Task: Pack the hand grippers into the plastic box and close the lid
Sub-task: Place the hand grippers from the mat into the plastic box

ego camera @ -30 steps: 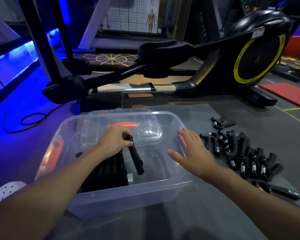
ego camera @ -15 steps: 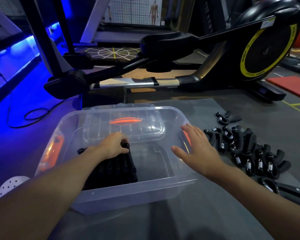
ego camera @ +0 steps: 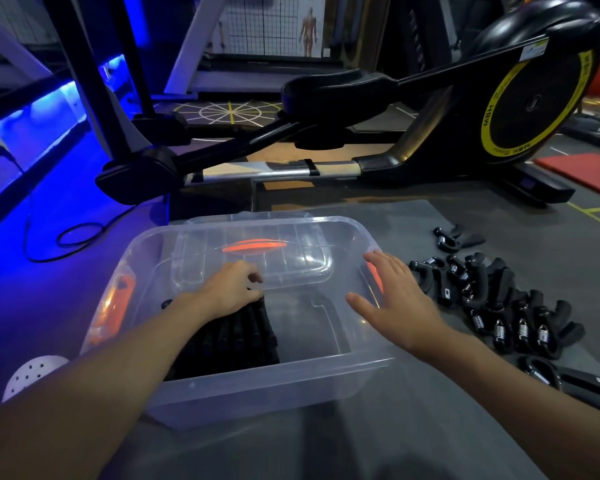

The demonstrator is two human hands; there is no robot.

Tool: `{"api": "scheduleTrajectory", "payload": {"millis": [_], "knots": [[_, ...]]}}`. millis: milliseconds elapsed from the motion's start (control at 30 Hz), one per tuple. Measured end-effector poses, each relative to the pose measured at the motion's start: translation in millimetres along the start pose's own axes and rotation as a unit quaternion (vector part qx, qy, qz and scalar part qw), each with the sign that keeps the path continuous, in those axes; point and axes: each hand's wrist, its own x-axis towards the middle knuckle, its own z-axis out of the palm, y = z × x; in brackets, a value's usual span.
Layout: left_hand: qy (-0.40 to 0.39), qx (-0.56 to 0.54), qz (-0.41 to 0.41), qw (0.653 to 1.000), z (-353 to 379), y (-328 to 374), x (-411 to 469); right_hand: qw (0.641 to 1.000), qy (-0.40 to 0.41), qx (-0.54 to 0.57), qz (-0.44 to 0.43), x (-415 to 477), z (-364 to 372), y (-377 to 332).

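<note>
1. While the left hand (ego camera: 231, 289) lies inside the clear plastic box (ego camera: 257, 393), its fingers curled over the far end of the packed hand grippers (ego camera: 243, 337), I cannot tell if it pinches one or only presses on the row. The right hand (ego camera: 399, 306) hovers over the right rim, well apart from the left hand, with fingers straight and spread, holding nothing.
2. The packed row stands against the left part of the box floor and the right part is bare. I think the row may tip toward the bare side when nothing supports it.
3. Most of the grippers are not packed yet. The loose pile (ego camera: 499, 306) lies on the grey mat (ego camera: 395, 445), just beside the box on the right. Handles and springs there look tangled (so lifting one may drag its neighbours).
4. The lid (ego camera: 302, 258), with an orange handle, shows through the far wall. I cannot tell if it rests inside the box or behind it. If it is inside, it takes packing space and must come out before closing.
5. An orange latch (ego camera: 374, 278) sits on the right wall under the right hand, so a gripper carried low over that wall could catch on it.
6. An elliptical trainer (ego camera: 499, 109) stands behind the box, a black cable (ego camera: 77, 237) lies on the floor at left, and a white perforated object (ego camera: 32, 372) is near the left corner. None of them is between the hands and the pile.
</note>
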Motion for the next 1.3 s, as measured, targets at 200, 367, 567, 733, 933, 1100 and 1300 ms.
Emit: {"api": "scheduleTrajectory", "payload": {"millis": [200, 367, 567, 733, 933, 1100, 1300], "knots": [[0.157, -0.037, 0.039, 0.986, -42, 22, -25, 0.999, 0.028, 0.03, 0.02, 4, 1, 2], [0.241, 0.103, -0.002, 0.965, -74, 17, -70, 0.999, -0.009, 0.01, 0.032, 6, -2, 1], [0.18, 0.119, -0.082, 0.973, -73, -2, -100, 0.999, -0.005, 0.025, 0.046, 4, -4, -1], [0.184, 0.094, -0.091, 0.974, -70, 4, -102, 0.996, 0.003, 0.064, 0.059, 3, -6, -1], [0.185, 0.092, -0.099, 0.973, -68, 12, -97, 0.991, 0.019, 0.118, 0.054, 4, -10, -2], [0.189, 0.093, -0.086, 0.974, -63, 20, -92, 0.989, 0.028, 0.13, 0.065, 2, -19, 7], [0.183, 0.099, -0.073, 0.975, -54, 33, -85, 0.988, 0.036, 0.134, 0.073, -5, -31, 18]]}}
